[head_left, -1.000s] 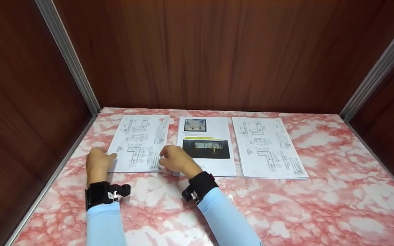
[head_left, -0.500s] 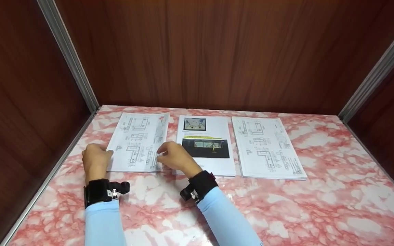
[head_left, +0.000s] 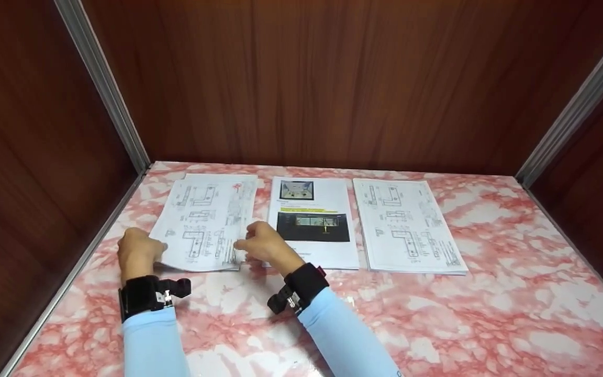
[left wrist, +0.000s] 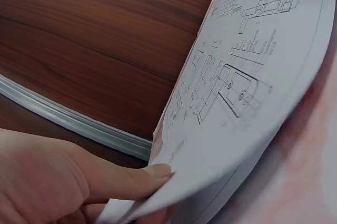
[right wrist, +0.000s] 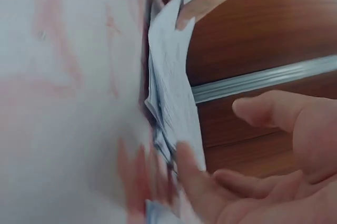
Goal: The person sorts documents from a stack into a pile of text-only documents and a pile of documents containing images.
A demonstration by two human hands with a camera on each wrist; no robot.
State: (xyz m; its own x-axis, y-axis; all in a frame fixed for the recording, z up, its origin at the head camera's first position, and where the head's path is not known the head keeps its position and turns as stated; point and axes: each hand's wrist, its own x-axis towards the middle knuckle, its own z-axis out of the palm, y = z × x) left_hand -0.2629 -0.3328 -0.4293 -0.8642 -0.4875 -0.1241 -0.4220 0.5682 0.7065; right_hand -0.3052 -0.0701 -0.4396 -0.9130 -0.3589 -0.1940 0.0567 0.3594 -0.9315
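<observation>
In the head view, my left hand (head_left: 138, 252) pinches the lower left edge of a printed sheet of paper (head_left: 186, 217) with technical drawings. Close up in the left wrist view, the thumb lies on top and fingers curl beneath, and the sheet (left wrist: 247, 81) bows upward. It lies askew over the left paper stack (head_left: 249, 189), whose top and right margins show past it. At the sheet's right edge is my right hand (head_left: 267, 245). Its thumb stands well apart from its fingers (right wrist: 192, 174), which reach the paper's edge in the right wrist view.
Beside the right hand lies a middle paper stack (head_left: 327, 255) with pictures and yellow highlighting. Further right is another stack of drawings (head_left: 406, 214). All rest on a red-and-white marbled table (head_left: 490, 319), enclosed by dark wood panels (head_left: 333, 89) with metal corner strips.
The top sheet has slid left and toward me from the left stack, baring the papers beneath. My left hand has moved left with it; the right has shifted slightly left.
</observation>
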